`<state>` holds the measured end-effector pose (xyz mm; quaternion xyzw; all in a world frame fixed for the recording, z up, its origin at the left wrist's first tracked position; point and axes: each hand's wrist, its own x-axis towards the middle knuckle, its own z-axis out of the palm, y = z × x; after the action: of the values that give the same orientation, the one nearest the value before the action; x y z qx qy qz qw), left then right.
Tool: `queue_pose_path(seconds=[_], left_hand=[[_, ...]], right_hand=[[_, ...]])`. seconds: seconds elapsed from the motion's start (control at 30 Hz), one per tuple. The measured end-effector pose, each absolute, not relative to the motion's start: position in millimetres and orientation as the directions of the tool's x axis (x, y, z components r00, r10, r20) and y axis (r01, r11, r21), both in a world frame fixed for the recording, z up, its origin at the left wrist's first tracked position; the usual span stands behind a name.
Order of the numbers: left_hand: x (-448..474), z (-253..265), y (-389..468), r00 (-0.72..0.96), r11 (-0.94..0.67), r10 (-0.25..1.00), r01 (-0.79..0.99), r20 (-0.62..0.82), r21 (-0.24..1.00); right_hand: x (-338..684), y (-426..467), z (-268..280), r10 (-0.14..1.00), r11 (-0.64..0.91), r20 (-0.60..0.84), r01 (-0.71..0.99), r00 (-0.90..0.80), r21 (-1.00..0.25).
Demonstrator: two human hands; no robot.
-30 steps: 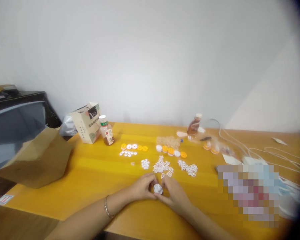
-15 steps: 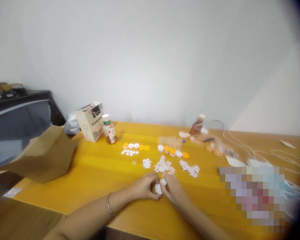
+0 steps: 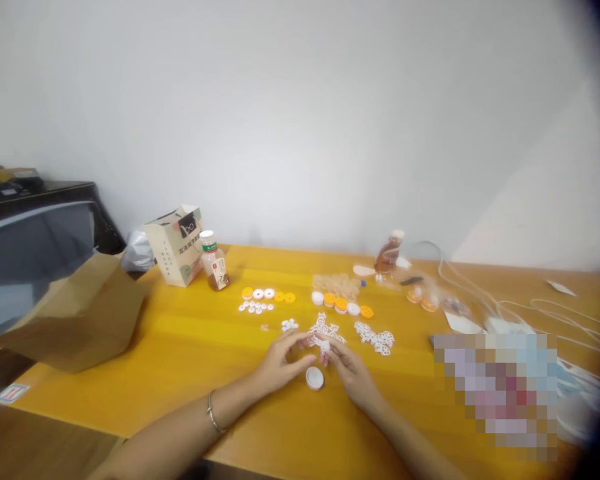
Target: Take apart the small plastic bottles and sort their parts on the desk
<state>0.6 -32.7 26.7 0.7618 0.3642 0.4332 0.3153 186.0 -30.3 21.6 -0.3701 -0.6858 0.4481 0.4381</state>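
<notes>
My right hand (image 3: 353, 377) pinches a small white openwork plastic piece (image 3: 323, 346) between its fingertips, just in front of a pile of similar white lattice pieces (image 3: 322, 324). Beside it, my left hand (image 3: 281, 362) has its thumb and fingers apart, with the fingertips close to the held piece; whether they touch it I cannot tell. On the table between my wrists lies a round white cap-like part (image 3: 315, 379). Small white round pieces (image 3: 289, 325) sit beyond my left fingers, partly covered by them. Another lattice pile (image 3: 375, 338) lies to the right.
Yellow and white rings (image 3: 269, 294) and discs (image 3: 341, 305) stand in rows farther back on the wooden table (image 3: 180, 373). A labelled bottle (image 3: 214, 261), a paper bag (image 3: 175, 247) and brown paper (image 3: 90, 313) occupy the left. A brown bottle (image 3: 389, 253) and cables (image 3: 473, 293) are right.
My left hand has let go of the round white part, which now rests on the table. Both hands have shifted slightly forward, and my left fingers have spread. My right hand still holds a small white piece.
</notes>
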Motion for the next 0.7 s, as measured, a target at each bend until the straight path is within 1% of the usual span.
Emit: queue_pose_path(seconds=[0.07,0.13,0.23,0.37,0.5,0.6,0.7], left_hand=[[2.8,29.8,-30.7,0.330,-0.523,0.833,0.209,0.444,0.826],[5.5,32.9,-28.8,0.347,-0.501,0.833,0.143,0.431,0.854],[8.4,35.9,-25.5,0.346,-0.462,0.844,0.079,0.411,0.883],[8.9,34.8,-18.7,0.286,-0.452,0.861,0.049,0.421,0.891],[8.3,31.3,-15.5,0.244,-0.502,0.852,0.134,0.462,0.854],[7.7,28.0,-17.6,0.237,-0.569,0.821,0.251,0.520,0.783],[6.7,22.9,-20.6,0.322,-0.669,0.743,0.321,0.586,0.671]], right_hand=[[182.6,-29.2,28.9,0.887,0.248,0.236,-0.023,-0.397,-0.969],[178.6,-27.6,36.3,0.872,0.179,0.216,-0.125,-0.438,-0.976],[172.7,-23.9,43.7,0.867,0.120,0.189,-0.176,-0.461,-0.977],[169.0,-19.0,41.2,0.886,0.085,0.142,-0.147,-0.442,-0.986],[171.6,-16.7,31.1,0.931,0.064,0.086,-0.072,-0.355,-0.995],[174.8,-16.9,28.1,0.962,0.086,0.088,-0.020,-0.259,-0.996],[176.1,-19.0,29.9,0.967,0.119,0.110,0.024,-0.230,-0.993]])
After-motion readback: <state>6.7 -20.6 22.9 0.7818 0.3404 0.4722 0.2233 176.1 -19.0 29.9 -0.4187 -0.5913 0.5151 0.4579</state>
